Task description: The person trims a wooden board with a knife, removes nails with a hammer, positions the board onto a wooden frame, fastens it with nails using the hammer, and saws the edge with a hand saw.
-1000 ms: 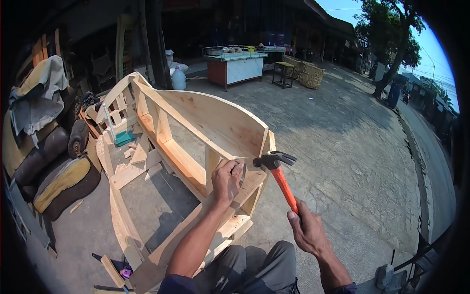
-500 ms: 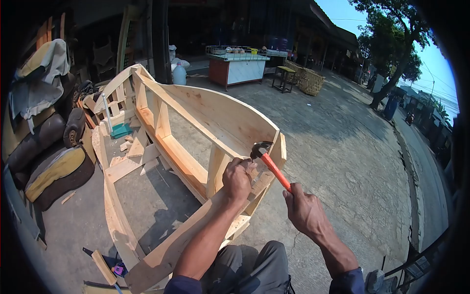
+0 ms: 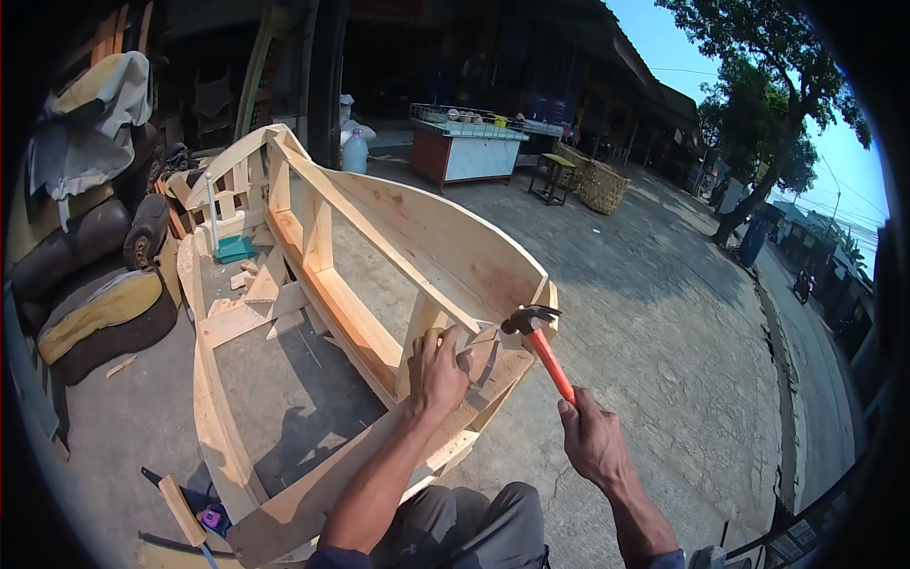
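Observation:
My right hand (image 3: 595, 438) is wrapped round the orange handle of a hammer (image 3: 552, 360). The hammer's black head is raised just above the near right corner of a pale wooden frame (image 3: 427, 223). On the frame's upper edge, left of the hammer head, rests my left hand (image 3: 440, 372), its fingers bent against the wood. Whether those fingers pinch something small cannot be made out.
An old dark sofa (image 3: 100, 318) stands at the left. A green dustpan (image 3: 234, 248), wood offcuts (image 3: 265, 284) and a purple tape measure (image 3: 214, 517) lie on the ground. Behind are a glass-topped cart (image 3: 469, 152), a stool (image 3: 550, 178) and a woven basket (image 3: 603, 190).
The hammer head has lifted off from beside my left fingers and shifted right. My left hand has moved slightly left and down along the frame. The camera view has turned a little.

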`<action>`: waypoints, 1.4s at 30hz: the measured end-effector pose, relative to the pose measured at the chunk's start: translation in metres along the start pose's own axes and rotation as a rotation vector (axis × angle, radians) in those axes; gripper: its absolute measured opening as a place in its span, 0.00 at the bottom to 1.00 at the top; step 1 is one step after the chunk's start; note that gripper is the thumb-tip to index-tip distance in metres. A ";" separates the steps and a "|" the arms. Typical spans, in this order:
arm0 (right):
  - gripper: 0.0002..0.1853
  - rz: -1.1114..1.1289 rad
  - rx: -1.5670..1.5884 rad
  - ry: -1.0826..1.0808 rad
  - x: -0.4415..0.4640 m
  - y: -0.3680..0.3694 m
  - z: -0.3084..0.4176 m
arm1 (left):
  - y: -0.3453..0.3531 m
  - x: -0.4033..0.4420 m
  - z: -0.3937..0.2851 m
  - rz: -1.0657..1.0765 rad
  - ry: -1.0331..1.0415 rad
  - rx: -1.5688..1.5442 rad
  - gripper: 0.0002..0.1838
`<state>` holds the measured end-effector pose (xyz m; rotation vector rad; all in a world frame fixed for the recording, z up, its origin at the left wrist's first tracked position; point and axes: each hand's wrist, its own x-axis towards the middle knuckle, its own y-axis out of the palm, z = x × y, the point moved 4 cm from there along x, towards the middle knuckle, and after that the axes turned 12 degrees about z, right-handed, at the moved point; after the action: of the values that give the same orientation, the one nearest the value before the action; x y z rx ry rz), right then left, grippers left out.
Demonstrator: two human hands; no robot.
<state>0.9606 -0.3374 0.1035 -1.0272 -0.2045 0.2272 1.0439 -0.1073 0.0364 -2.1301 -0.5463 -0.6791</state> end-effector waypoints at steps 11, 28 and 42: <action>0.16 -0.141 0.128 -0.107 -0.007 -0.022 0.027 | 0.002 0.001 0.020 0.679 -0.485 0.056 0.40; 0.19 -0.100 0.164 -0.012 -0.009 -0.020 -0.022 | 0.007 0.002 0.020 0.678 -0.435 0.046 0.38; 0.18 -0.008 0.129 0.033 -0.015 -0.016 -0.015 | 0.010 -0.006 0.013 0.687 -0.435 0.067 0.38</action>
<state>0.9521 -0.3621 0.1089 -0.9011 -0.1619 0.2138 1.0492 -0.1030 0.0201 -2.2088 -0.0297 0.1855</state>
